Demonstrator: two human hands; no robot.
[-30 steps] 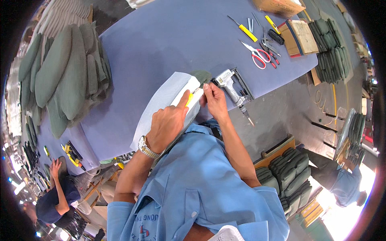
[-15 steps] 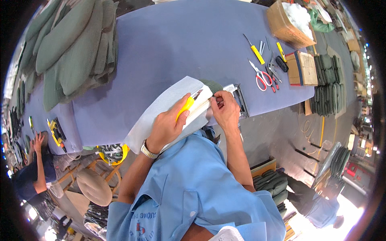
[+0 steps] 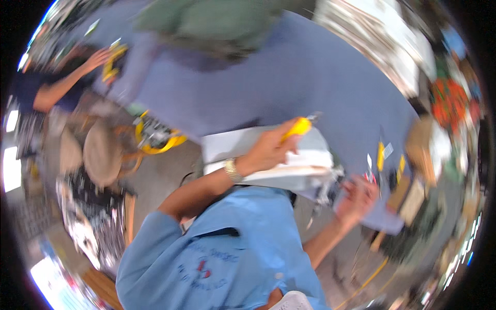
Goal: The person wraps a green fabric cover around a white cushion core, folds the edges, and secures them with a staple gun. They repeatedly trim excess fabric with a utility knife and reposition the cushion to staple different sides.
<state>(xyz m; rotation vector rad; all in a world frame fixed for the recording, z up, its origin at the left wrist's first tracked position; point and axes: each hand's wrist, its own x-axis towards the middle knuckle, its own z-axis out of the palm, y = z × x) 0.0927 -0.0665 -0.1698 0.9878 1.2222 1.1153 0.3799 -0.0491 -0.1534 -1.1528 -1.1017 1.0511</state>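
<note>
My left hand is closed round a yellow-handled tool; a blurred metal tip sticks out at its far end. The same hand rests over a white-covered panel, which lies at the near table edge against my shirt. My right hand is off the panel, out over the table's right part beside red-handled scissors. Motion smears its fingers, so whether they hold anything is unclear. Between that hand and the panel's end is a blurred metallic thing.
Dark green padded pieces are piled at the far side, and white sheets lie far right. A carton with white stuffing stands right. At left are a co-worker's hand, a yellow-rimmed container and a round-seated chair.
The view has swung round. My right hand has left the panel's end and moved right toward the scissors. My left hand keeps the yellow-handled tool over the panel.
</note>
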